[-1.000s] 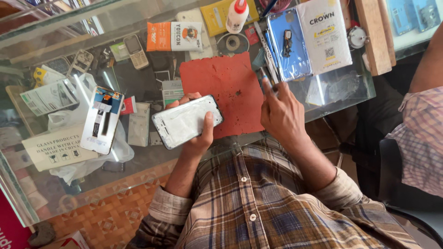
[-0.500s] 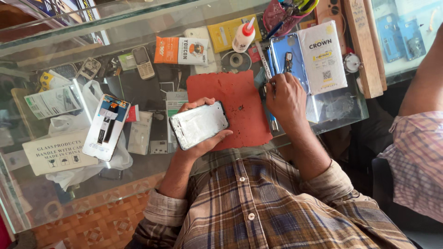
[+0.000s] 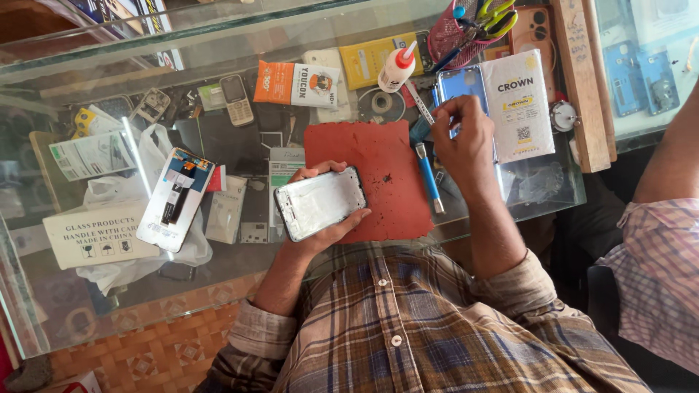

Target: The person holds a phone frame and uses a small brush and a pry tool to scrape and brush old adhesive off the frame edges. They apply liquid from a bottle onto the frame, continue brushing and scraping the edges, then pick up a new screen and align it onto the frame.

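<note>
The left hand point(image 3: 320, 218) is wrapped around a phone point(image 3: 319, 203), fingers curled over its far and right edges, holding it face up just above the near left corner of a red mat point(image 3: 378, 156) on the glass bench point(image 3: 95, 306). The phone's front looks pale and shiny.

The right hand point(image 3: 466, 138) is farther off and to the right, fingers pinched on a thin metal tool point(image 3: 419, 102) that slants away to the left. Under that hand lies a blue phone back cover point(image 3: 460, 80), and a blue-handled screwdriver point(image 3: 428, 175) rests along the right edge of the mat, just beside the wrist.

Beyond the mat stands a small white glue bottle point(image 3: 397, 69) with a red tip, near an orange and white packet point(image 3: 297, 84). A white card packet point(image 3: 518, 105) lies right of the blue cover. Well to the left, another opened phone point(image 3: 176, 198) rests on a plastic bag point(image 3: 149, 149), next to a white cardboard box point(image 3: 98, 234). Another person's checked sleeve point(image 3: 655, 269) shows at the right edge.
</note>
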The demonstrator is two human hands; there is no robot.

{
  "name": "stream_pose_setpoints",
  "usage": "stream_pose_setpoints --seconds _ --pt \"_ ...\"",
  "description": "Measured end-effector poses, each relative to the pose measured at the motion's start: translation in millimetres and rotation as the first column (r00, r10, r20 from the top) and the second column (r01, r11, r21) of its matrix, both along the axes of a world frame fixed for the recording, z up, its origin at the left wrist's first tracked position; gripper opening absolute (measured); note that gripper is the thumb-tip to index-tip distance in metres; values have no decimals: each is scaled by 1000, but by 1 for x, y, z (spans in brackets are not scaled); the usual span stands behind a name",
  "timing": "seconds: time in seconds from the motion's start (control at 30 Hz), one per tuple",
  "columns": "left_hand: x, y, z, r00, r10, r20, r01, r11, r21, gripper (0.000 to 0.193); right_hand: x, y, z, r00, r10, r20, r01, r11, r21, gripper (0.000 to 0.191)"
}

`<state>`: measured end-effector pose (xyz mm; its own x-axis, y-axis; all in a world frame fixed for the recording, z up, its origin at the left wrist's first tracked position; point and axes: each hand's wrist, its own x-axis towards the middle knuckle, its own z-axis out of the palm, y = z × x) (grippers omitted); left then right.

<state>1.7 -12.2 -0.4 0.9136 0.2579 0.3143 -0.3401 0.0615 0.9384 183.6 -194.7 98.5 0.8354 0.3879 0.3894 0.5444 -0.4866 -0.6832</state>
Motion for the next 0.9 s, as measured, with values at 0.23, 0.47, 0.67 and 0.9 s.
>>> stream_pose_setpoints --seconds 0.23,0.47,0.67,0.9 --pt "1 2 0 1000 -11 0 11 999 -46 85 -42 2 -15 966 161 -201 -180 980 -79 17" --pt "0 8 8 991 3 -131 27 974 225 92 -88 -1 -35 936 211 -284 -247 964 -98 20" --pt "0 10 14 980 102 -170 -15 893 451 82 -99 -1 -52 964 212 -163 -218 976 -18 13" --pt "-2 7 12 983 59 -172 3 941 338 80 -103 1 -60 970 209 -127 -221 971 -87 16"
